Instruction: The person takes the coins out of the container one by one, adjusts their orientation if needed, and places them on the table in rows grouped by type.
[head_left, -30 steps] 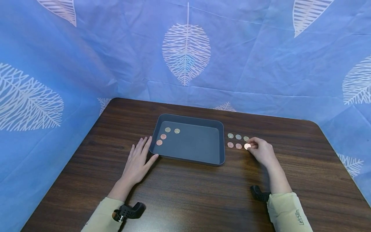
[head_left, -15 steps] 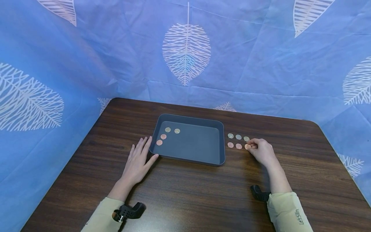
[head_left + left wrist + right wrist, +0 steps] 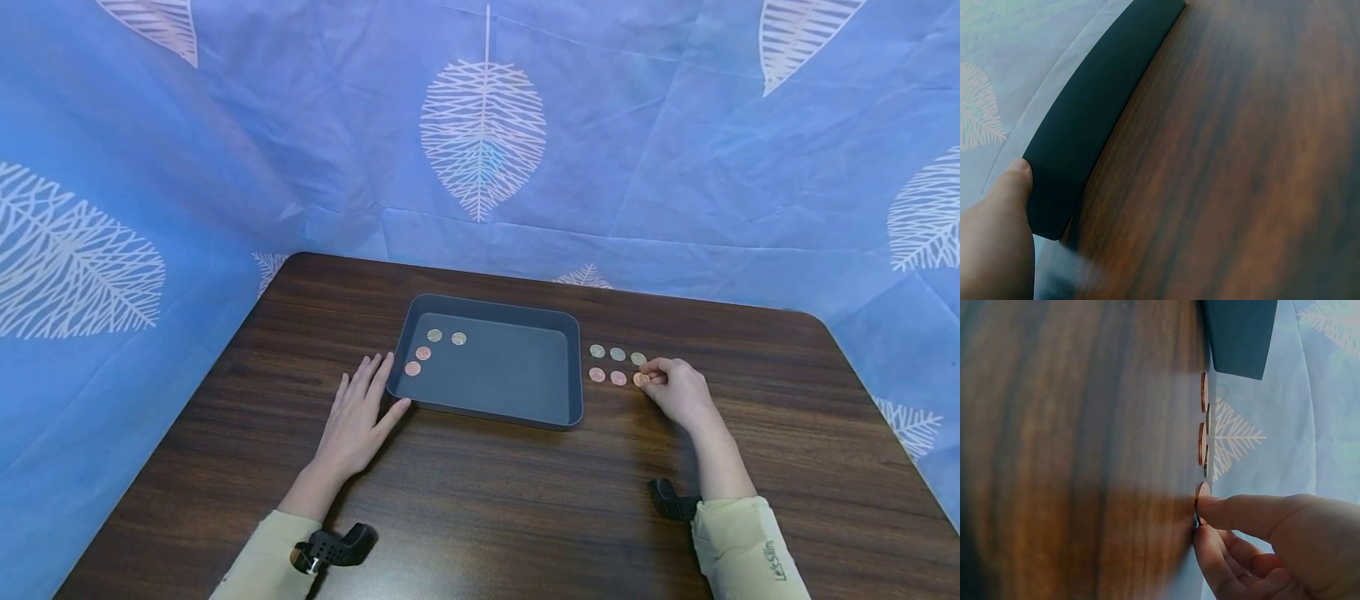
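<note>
The left hand (image 3: 358, 427) is staying put, fingers spreading wide and touching the left end of the dark tray (image 3: 510, 367). Four coins (image 3: 423, 353) are lying inside it. Rightward, two short rows of coins (image 3: 618, 378) are lying on the table (image 3: 487, 500). The right hand (image 3: 681, 393) is pinching the nearer row's end coin (image 3: 641, 379), which is showing dull copper instead of its earlier glint; probably its tilt is changing, the work staying at that spot.

Coins (image 3: 618, 378) — coppery or pale; tray (image 3: 510, 371) slate-grey; cloth (image 3: 322, 125) — blue, white-leafed.
</note>
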{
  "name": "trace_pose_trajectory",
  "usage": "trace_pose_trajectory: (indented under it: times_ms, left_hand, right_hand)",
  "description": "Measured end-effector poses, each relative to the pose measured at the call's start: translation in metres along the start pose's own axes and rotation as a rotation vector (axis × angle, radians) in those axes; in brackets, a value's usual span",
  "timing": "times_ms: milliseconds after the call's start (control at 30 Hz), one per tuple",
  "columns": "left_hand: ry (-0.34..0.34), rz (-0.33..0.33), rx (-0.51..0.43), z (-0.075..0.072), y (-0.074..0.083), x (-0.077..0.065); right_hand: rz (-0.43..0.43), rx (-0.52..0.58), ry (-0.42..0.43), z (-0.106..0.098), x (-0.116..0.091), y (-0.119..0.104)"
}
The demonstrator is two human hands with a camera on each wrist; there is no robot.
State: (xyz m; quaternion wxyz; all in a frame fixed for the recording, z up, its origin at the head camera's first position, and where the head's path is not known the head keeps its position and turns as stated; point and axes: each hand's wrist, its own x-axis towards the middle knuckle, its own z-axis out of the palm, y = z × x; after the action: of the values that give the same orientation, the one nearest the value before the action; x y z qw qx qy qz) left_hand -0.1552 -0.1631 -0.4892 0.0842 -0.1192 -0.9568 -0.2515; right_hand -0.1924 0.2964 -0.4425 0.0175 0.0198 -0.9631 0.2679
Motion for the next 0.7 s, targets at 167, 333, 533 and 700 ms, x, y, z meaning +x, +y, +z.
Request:
trace_pose_trajectory:
  times_ms: [167, 333, 533, 700]
  left_hand:
    - [-0.007, -0.001, 0.000, -0.001, 0.001, 0.000]
    - [-0.006, -0.002, 0.000, -0.002, 0.001, 0.000]
    - [0.003, 0.001, 0.004, 0.000, 0.000, 0.001]
    - [0.002, 0.002, 0.000, 0.000, 0.001, 0.000]
  right_hand:
    - [0.009, 0.005, -0.001, 0.000, 0.000, 0.000]
    - [0.008, 0.006, 0.006, 0.000, 0.000, 0.000]
    - [0.018, 0.017, 0.005, -0.002, 0.001, -0.004]
    - [-0.013, 0.060, 0.025, -0.006, 0.000, -0.016]
